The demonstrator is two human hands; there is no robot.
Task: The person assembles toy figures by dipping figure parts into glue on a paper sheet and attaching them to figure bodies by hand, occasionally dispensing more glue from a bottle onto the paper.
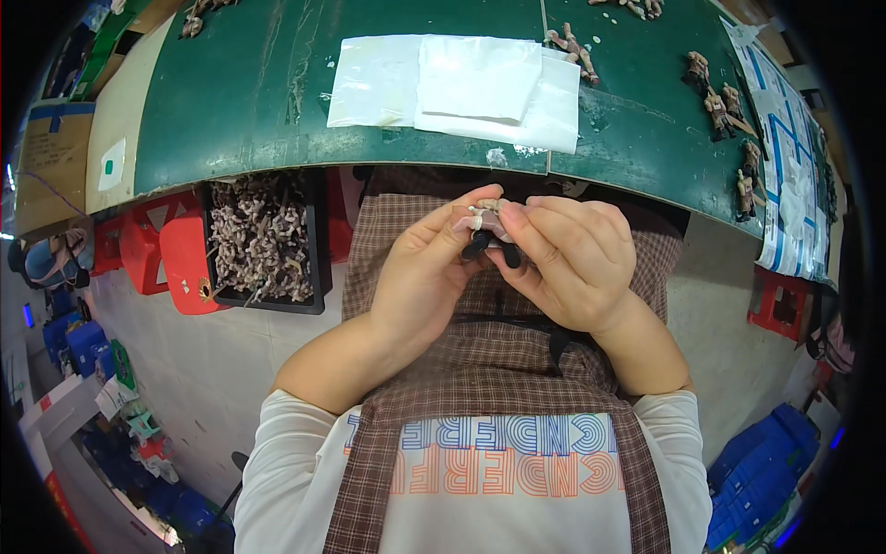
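Over my lap, just off the table's front edge, I hold a small figurine [489, 223] between both hands. Its body is pale and pinkish, and two black feet or boots point down toward me. The thumb and fingers of my left hand [420, 258] pinch it from one side. From the other side my right hand [577, 254] grips it, thumb and fingertips close to its top. My fingers cover part of the figurine, so its finer details are hidden.
A black crate [317, 240] full of small figurine parts rests on a red stool [180, 254] at my left. White sheets [378, 78] lie on the green table [221, 111]. Several figurines [718, 115] stand or lie along its right side, near a blue-striped board [784, 175].
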